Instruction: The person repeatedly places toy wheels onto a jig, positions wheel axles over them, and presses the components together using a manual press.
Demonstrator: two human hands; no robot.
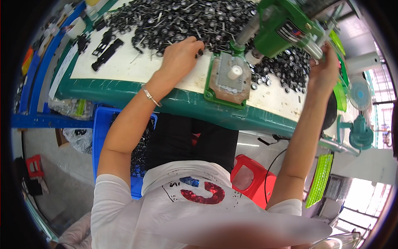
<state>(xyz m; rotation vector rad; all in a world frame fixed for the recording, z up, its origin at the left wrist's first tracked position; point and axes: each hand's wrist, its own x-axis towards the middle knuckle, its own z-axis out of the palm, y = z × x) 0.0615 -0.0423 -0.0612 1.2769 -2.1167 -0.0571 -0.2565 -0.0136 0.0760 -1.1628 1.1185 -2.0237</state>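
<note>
White bench top (124,66) edged in green carries a heap of small black parts (178,20), where the left hand (180,56) pinches one at its fingertips, likely feeding the green press (282,29) whose lever the right hand (325,68) grips, just beside it.

The left hand (180,56) pinches a small black part (200,52) at the edge of the parts pile (182,20). The right hand (324,70) grips the green press's (282,29) lever (317,50) above the plate (229,79).
</note>
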